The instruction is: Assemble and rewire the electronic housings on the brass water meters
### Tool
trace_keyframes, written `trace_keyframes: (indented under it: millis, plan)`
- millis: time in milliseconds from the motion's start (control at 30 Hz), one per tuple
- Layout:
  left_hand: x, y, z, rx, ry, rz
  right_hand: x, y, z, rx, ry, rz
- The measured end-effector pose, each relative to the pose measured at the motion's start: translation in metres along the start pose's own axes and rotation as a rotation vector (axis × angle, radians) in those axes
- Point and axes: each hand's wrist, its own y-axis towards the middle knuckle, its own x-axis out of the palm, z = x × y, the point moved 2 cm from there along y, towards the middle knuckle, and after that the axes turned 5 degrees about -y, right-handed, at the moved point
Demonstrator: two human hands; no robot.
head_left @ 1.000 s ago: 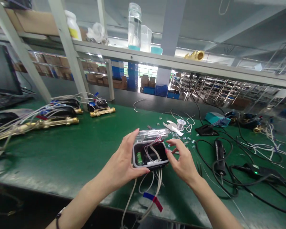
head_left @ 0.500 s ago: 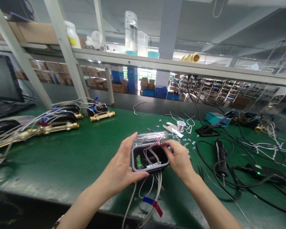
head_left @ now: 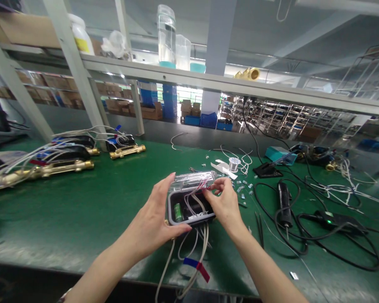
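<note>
My left hand point(head_left: 151, 212) grips the left side of a black housing point(head_left: 192, 221) with a grey rim, thumb along its front and fingers behind. The housing stands open; a clear plastic cover point(head_left: 189, 182) is at its back edge. Inside are a green battery point(head_left: 177, 213) and pale wires point(head_left: 199, 203). My right hand point(head_left: 225, 205) is closed at the housing's right back corner, thumb and forefinger pinched on thin red wires point(head_left: 203, 184); the fingertips are partly hidden. Grey cables point(head_left: 205, 240) with a blue tag point(head_left: 190, 263) and a red tag point(head_left: 203, 272) hang in front.
Brass meter bodies point(head_left: 66, 169) with cables lie at left. At right are a black electric screwdriver point(head_left: 284, 204), a black box with a green light point(head_left: 341, 222) and looping cords. A solder spool point(head_left: 234, 164) and small scraps point(head_left: 241, 188) lie behind my right hand. A shelf point(head_left: 164, 77) crosses above.
The view has shifted, so the bench things sit further left and slightly higher. My right hand's fingers have moved a little at the red wires. My left hand keeps its hold.
</note>
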Motion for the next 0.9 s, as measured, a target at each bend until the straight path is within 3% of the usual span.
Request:
trace_keyframes:
  millis: [200,400,667,900]
  plan:
    - [0.000,0.000,-0.003,0.015,0.012,0.012,0.000,-0.001,-0.007,0.048,-0.066,0.001]
    - [0.000,0.001,-0.002,0.027,0.002,0.010,-0.011,-0.002,-0.017,0.006,-0.174,-0.098]
    - [0.001,-0.001,-0.001,0.037,-0.017,0.031,-0.004,0.000,-0.018,0.068,-0.196,-0.165]
    - [0.001,-0.002,-0.001,0.039,-0.031,0.029,-0.007,0.010,-0.017,0.048,-0.191,-0.303]
